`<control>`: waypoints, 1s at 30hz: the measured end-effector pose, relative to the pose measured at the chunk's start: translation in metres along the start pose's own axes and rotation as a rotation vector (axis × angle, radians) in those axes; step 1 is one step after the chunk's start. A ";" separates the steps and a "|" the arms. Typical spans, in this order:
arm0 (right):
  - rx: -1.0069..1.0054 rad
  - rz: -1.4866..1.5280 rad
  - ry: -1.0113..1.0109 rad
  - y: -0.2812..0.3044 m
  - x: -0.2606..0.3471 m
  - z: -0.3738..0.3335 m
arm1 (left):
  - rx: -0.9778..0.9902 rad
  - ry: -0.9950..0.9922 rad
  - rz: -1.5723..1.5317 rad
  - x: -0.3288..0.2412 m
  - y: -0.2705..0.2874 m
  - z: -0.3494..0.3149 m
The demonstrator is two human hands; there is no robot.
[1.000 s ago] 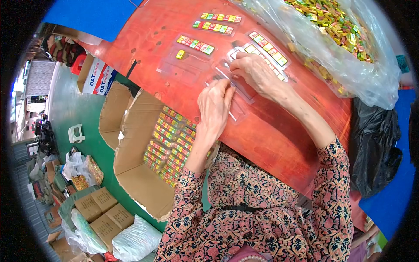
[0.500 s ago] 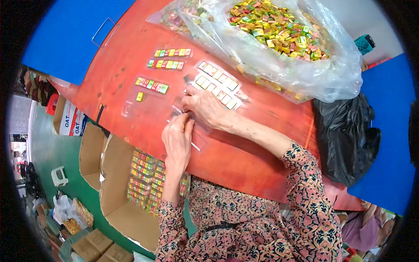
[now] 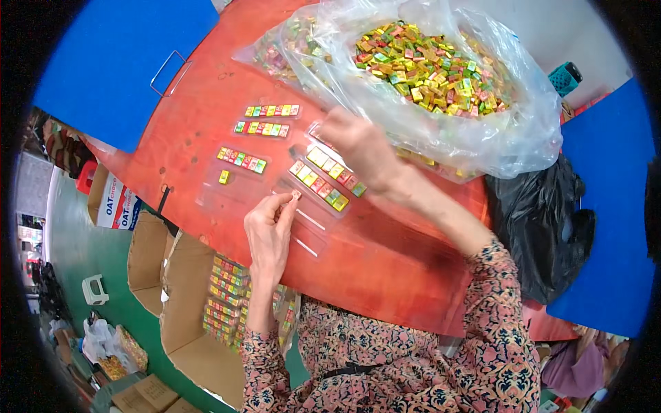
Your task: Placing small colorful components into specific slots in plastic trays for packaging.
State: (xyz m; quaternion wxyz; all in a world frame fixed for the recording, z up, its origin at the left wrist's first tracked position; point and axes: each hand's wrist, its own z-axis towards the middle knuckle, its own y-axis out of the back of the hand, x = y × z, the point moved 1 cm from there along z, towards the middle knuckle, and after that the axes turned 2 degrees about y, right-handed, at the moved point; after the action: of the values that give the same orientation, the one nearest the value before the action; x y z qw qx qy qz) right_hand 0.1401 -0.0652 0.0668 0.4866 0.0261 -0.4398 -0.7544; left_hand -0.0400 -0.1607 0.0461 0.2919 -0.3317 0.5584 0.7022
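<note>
Pinching the edge of a clear plastic sleeve (image 3: 303,224) flat on the red table (image 3: 385,261), left hand (image 3: 268,230) probably steadies its mouth, while right hand (image 3: 358,148), fingers loosely curled and blurred so contents unclear, hovers over the half-filled candy strip (image 3: 329,180) beside the big candy bag (image 3: 441,76).

Showing red table (image 3: 206,148) as painted wood, scuffed, semi-matt. Clear glossy plastic sleeve (image 3: 323,180) holding shiny foil-wrapped candies. Crinkled transparent plastic bag (image 3: 482,138) near far edge. Matt brown cardboard box (image 3: 172,303) below near edge.
</note>
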 end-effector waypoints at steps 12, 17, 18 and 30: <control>-0.009 -0.453 -0.157 0.061 -0.280 0.111 | 0.053 -0.343 -0.188 -0.098 -0.107 0.244; 0.162 -0.527 -0.142 0.048 -0.326 0.119 | -0.002 -0.536 0.053 -0.100 -0.181 0.332; 0.180 -0.508 -0.118 0.048 -0.334 0.119 | 0.000 -0.535 0.055 -0.096 -0.195 0.345; 0.165 -0.276 0.018 0.067 -0.401 0.112 | 0.284 -0.614 0.416 -0.104 -0.249 0.395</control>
State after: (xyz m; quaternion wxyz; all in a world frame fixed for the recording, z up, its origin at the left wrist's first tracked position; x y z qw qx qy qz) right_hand 0.3461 0.3010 0.0256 0.3785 0.1327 -0.4881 -0.7752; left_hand 0.1624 0.2724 0.0435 0.3396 0.0578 0.5919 0.7286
